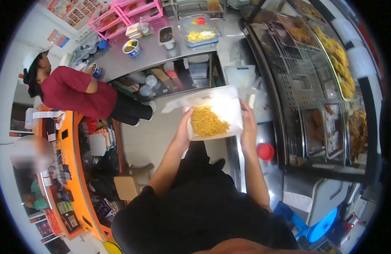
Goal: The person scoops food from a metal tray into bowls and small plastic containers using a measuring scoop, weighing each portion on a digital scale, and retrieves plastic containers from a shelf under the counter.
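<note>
Apparently at holding stage: gripping open box (231, 111) of yellow food (207, 121) between left hand (183, 129) and right hand (248, 127). If moving next, hold level.

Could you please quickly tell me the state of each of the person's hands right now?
Left hand: holding the open white box by its left side.
Right hand: holding the same box by its right side.

"How are the arms (166, 166) set?"
"Both reach forward, forearms (255, 178) bare."
"And at their ends?"
"Left hand (183, 129) and right hand (248, 127) face each other, apart, in a two-sided grip."
</note>
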Action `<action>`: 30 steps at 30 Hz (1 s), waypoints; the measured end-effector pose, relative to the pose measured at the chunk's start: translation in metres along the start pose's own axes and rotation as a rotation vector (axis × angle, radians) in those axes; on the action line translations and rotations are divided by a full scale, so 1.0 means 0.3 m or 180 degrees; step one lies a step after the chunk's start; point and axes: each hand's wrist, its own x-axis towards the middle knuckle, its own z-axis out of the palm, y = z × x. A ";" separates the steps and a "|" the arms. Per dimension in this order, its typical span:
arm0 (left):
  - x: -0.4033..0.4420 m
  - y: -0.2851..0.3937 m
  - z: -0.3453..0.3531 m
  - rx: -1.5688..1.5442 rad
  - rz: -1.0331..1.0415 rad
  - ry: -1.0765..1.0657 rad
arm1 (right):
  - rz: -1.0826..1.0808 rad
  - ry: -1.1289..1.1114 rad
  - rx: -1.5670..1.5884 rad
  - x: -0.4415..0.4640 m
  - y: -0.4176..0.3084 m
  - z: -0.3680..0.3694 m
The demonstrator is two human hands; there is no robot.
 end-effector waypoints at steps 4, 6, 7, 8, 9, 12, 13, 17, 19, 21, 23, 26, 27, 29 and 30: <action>0.289 0.155 -0.346 0.0772 0.0647 0.0840 | 0.0151 -0.0703 -0.0005 0.265 0.170 0.396; 0.429 0.288 -0.527 0.0887 0.0902 0.1097 | 0.0523 -0.0954 0.0394 0.434 0.257 0.589; 0.500 0.356 -0.599 0.0795 0.1017 0.1191 | 0.0851 -0.0962 0.0525 0.542 0.310 0.682; 0.575 0.429 -0.676 0.0700 0.1129 0.1283 | 0.1132 -0.0963 0.0689 0.658 0.350 0.774; 0.657 0.501 -0.763 0.0893 0.1186 0.1324 | 0.1417 -0.0961 0.0855 0.777 0.387 0.865; 0.909 0.700 -0.921 0.0908 0.1350 0.1556 | 0.1705 -0.0989 0.1132 1.100 0.522 1.122; 0.983 0.772 -0.941 0.0975 0.1289 0.1649 | 0.1716 -0.0991 0.1174 1.181 0.559 1.194; 1.264 0.936 -0.974 0.0856 0.1130 0.1727 | 0.1768 -0.0301 0.1295 1.416 0.605 1.377; 1.383 0.985 -0.979 0.1118 0.1191 0.1691 | 0.1504 -0.0010 0.1447 1.476 0.587 1.402; 1.469 1.000 -0.966 0.1372 0.1224 0.1650 | 0.1460 0.0143 0.1236 1.536 0.602 1.393; 1.533 1.016 -0.940 0.1563 0.1156 0.1709 | 0.1362 0.0211 0.0976 1.610 0.646 1.374; 1.569 1.052 -0.871 0.2113 0.1313 0.1959 | 0.1228 0.0250 0.0787 1.660 0.659 1.346; 1.584 1.044 -0.864 0.2350 0.1395 0.2052 | 0.1249 0.0303 0.0754 1.665 0.632 1.338; 1.630 1.017 -0.898 0.2015 0.1696 0.1826 | 0.1184 0.0301 0.0851 1.643 0.579 1.316; 1.616 0.978 -0.886 0.1671 0.1637 0.1711 | 0.1139 0.0392 0.0919 1.566 0.577 1.281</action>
